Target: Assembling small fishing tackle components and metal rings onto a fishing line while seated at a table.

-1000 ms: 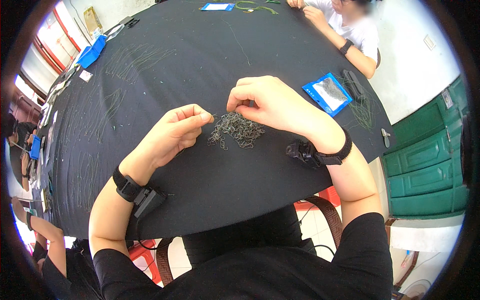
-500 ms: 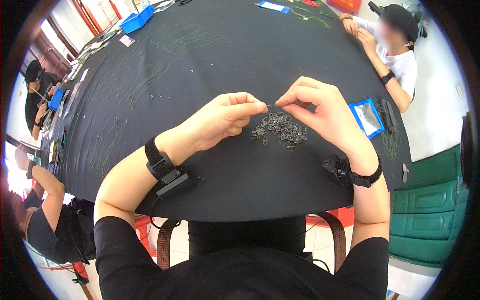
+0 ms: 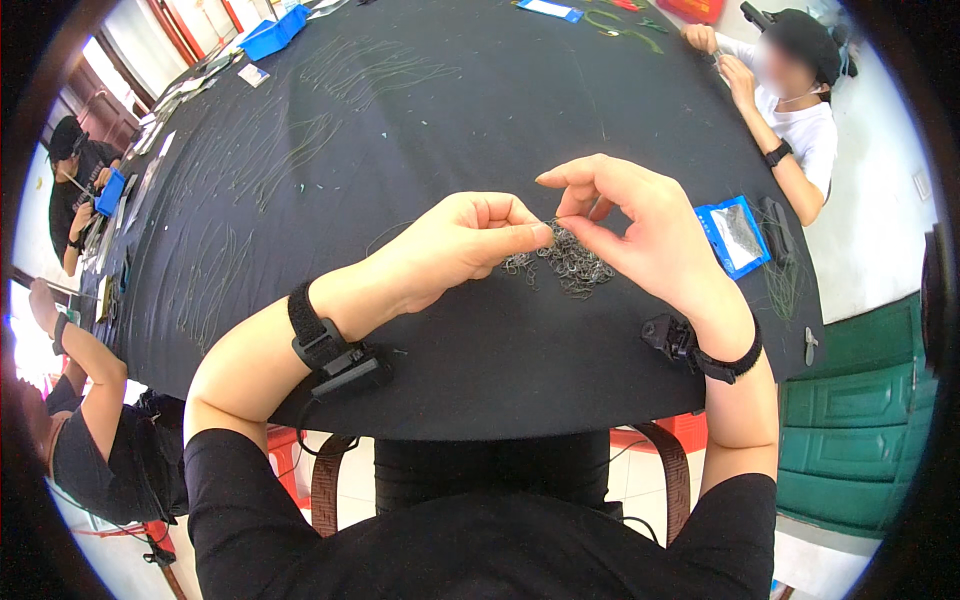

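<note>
A small heap of thin grey wire rings [image 3: 567,266] lies on the black table [image 3: 420,130] in front of me. My left hand [image 3: 455,245] is curled into a loose fist, thumb and forefinger pinched at the heap's left edge. My right hand [image 3: 640,230] hovers over the heap's right side, thumb and forefinger pinched close to the left fingertips, other fingers spread upward. Something very fine seems held between the two pinches; it is too small to make out. Both wrists wear black bands with small devices.
A blue packet [image 3: 733,235] and a dark bundle [image 3: 778,232] lie at the right of the table. Thin green wires [image 3: 300,150] are spread over the cloth. Another person [image 3: 790,100] works at the far right, others sit at the left [image 3: 80,180]. Blue trays [image 3: 272,32] stand far left.
My view has swung, so the table appears shifted. Both hands stayed at the heap, and their pinched fingertips have come closer together above its left part.
</note>
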Demonstrator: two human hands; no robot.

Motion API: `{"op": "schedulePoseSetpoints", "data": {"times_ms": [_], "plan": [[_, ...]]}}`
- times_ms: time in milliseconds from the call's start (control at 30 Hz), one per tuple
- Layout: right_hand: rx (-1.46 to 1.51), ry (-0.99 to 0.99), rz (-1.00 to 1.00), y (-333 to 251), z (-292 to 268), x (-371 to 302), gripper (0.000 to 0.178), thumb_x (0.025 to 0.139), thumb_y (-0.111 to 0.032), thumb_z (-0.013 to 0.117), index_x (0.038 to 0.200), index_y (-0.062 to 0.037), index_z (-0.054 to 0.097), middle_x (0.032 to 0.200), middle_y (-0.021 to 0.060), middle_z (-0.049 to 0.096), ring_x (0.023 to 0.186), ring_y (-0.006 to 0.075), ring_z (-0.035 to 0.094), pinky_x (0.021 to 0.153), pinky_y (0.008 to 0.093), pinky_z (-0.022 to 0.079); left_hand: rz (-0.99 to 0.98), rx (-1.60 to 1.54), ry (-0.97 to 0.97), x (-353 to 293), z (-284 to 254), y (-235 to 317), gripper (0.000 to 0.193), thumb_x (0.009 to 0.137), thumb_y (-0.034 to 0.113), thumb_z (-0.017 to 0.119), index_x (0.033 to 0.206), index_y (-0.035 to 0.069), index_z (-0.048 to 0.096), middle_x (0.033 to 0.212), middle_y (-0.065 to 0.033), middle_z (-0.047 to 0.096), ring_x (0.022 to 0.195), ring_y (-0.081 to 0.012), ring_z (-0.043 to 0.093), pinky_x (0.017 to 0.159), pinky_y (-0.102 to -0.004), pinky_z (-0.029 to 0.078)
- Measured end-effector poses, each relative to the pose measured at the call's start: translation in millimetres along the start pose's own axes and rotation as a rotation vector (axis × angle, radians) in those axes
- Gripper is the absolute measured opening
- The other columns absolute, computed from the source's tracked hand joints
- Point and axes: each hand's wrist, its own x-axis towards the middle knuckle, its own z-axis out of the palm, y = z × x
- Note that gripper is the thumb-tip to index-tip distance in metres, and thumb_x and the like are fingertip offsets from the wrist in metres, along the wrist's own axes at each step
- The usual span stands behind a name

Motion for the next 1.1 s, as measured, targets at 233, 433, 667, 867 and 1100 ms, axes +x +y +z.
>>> {"op": "schedulePoseSetpoints", "data": {"times_ms": [233,433,667,867,1100], "plan": [[-0.056,0.015,-0.086,0.7,3.8,0.8,0.027,0.077,-0.001,0.067,0.103,-0.0066,0.061,0.078,0.006,0.064,0.072,0.0198,0.065,0.064,0.0302,0.053,0.057,0.062,0.01,-2.5,1.0,2.9,0.015,0.093,0.023,0.064,0.092,0.008,0.061,0.072,0.0087,0.052,0.059,0.0007,0.038,0.051,-0.0174,0.027],[0.035,-0.043,0.011,2.5,2.0,0.9,0.026,0.078,0.001,0.069,0.104,-0.0028,0.064,0.078,0.0045,0.066,0.07,0.0145,0.064,0.064,0.0264,0.051,0.179,0.159,0.016,-0.7,0.9,0.4,0.01,0.094,0.019,0.062,0.092,0.009,0.061,0.073,0.0093,0.052,0.062,0.0016,0.041,0.053,-0.0167,0.03],[0.039,0.011,0.049,5.4,1.0,-1.1,0.018,0.083,-0.009,0.067,0.1,-0.0061,0.062,0.079,0.0062,0.066,0.072,0.0143,0.066,0.061,0.0264,0.051,0.216,0.185,0.048,-2.3,0.7,1.2,0.01,0.093,0.017,0.063,0.092,0.008,0.062,0.075,0.0086,0.055,0.063,0.0017,0.042,0.053,-0.0171,0.031],[0.012,-0.03,0.065,3.0,-2.1,0.3,0.011,0.084,-0.013,0.068,0.085,-0.0034,0.064,0.076,0.008,0.066,0.068,0.0149,0.066,0.059,0.0268,0.05,0.209,0.195,0.049,-3.3,0.2,2.7,0.01,0.093,0.018,0.062,0.092,0.008,0.062,0.076,0.0083,0.056,0.064,0.0015,0.043,0.054,-0.0171,0.032],[0.01,-0.022,0.043,4.1,-0.4,-0.8,0.009,0.083,-0.009,0.07,0.085,-0.0015,0.065,0.072,0.0046,0.062,0.062,0.0109,0.059,0.057,0.0239,0.046,0.215,0.18,0.037,-1.9,1.1,2.4,0.011,0.094,0.019,0.062,0.094,0.007,0.061,0.079,0.0078,0.057,0.067,0.0016,0.045,0.056,-0.0165,0.033]]}}
